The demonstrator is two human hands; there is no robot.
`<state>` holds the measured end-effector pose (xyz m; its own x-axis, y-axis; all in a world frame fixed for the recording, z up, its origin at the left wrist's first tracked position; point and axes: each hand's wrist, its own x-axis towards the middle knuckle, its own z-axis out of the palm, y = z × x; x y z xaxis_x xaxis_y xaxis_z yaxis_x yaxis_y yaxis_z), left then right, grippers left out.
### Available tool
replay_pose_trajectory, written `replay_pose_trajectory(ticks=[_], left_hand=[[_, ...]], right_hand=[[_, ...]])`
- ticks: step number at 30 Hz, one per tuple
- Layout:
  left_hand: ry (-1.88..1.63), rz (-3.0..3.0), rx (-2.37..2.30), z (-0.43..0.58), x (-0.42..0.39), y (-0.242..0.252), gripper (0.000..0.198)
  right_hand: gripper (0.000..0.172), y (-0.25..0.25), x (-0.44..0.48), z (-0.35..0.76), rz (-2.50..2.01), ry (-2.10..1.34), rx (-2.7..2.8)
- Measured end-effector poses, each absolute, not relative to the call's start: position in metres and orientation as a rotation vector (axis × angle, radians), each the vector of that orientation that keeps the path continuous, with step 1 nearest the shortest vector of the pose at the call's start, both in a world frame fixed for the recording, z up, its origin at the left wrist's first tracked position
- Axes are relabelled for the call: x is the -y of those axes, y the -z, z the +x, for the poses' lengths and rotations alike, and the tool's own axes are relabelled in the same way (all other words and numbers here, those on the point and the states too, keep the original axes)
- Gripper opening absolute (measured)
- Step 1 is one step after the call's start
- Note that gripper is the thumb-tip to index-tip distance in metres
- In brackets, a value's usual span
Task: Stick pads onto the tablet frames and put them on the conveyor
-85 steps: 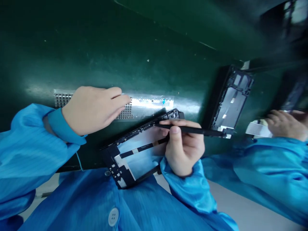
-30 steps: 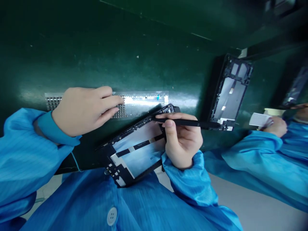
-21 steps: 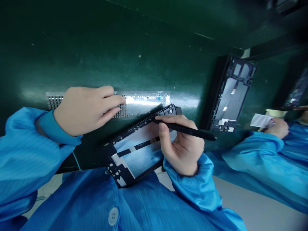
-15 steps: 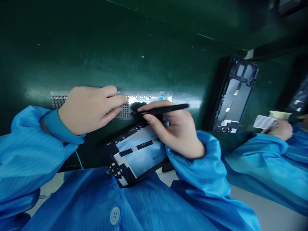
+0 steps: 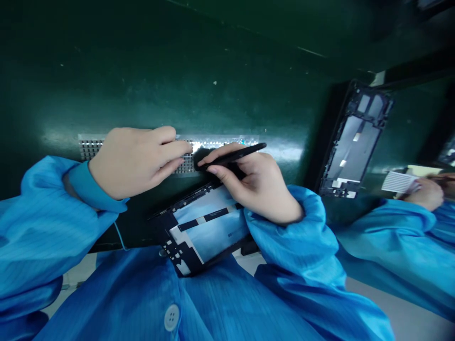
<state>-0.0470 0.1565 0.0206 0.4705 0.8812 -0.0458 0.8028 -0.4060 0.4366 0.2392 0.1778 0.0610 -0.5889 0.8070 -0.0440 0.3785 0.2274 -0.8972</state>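
A clear strip of small metallic parts in rows [image 5: 185, 165] lies on the green table. My left hand [image 5: 137, 158] rests over the strip's left half, palm down, fingers apart and slightly bent, nothing seen in it. In a pinch between thumb and fingers, my right hand [image 5: 261, 182] holds slim black tweezers [image 5: 238, 154], slanting down left to the strip's middle. Their tips are hard to make out against a dark shadow. Below both hands a phone frame [image 5: 213, 237], black with a bluish panel and dark tape, lies tilted at the table's near edge, partly under my right wrist.
On the right, another phone frame [image 5: 355, 137] tops a black block or stack [image 5: 325, 137]. Farther right a co-worker's hand [image 5: 426, 194] holds a white striped card [image 5: 398, 182]. A blue strap [image 5: 94, 189] circles my left wrist, its cord hanging down.
The tweezers have tipped up more steeply, and my right hand has shifted slightly left over the strip. My left hand stays put. The whole view has slid a little.
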Motion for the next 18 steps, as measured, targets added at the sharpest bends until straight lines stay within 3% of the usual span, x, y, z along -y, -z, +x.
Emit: replay_pose_trajectory(ticks=[4, 7, 10, 14, 18], left_hand=[[-0.325, 2.31, -1.397, -0.047, -0.145, -0.029, 0.062], [-0.34, 2.333, -1.433, -0.037, -0.114, -0.046, 0.066], [-0.336, 2.401, -1.433, -0.023, -0.076, -0.057, 0.067], [-0.253, 2.413, -1.407, -0.013, -0.049, -0.052, 0.087], [-0.247, 2.35, -1.459, -0.013, -0.049, -0.047, 0.092]], right_hand=[[0.019, -0.066, -0.152, 0.265, -1.138, -1.429, 1.534], [0.014, -0.067, -0.104, 0.295, -1.308, -1.159, 1.339], [0.007, -0.061, -0.054, 0.322, -1.43, -0.921, 1.318], [0.008, -0.046, -0.021, 0.342, -1.445, -0.905, 1.425], [0.011, -0.034, -0.023, 0.348, -1.354, -0.888, 1.507]])
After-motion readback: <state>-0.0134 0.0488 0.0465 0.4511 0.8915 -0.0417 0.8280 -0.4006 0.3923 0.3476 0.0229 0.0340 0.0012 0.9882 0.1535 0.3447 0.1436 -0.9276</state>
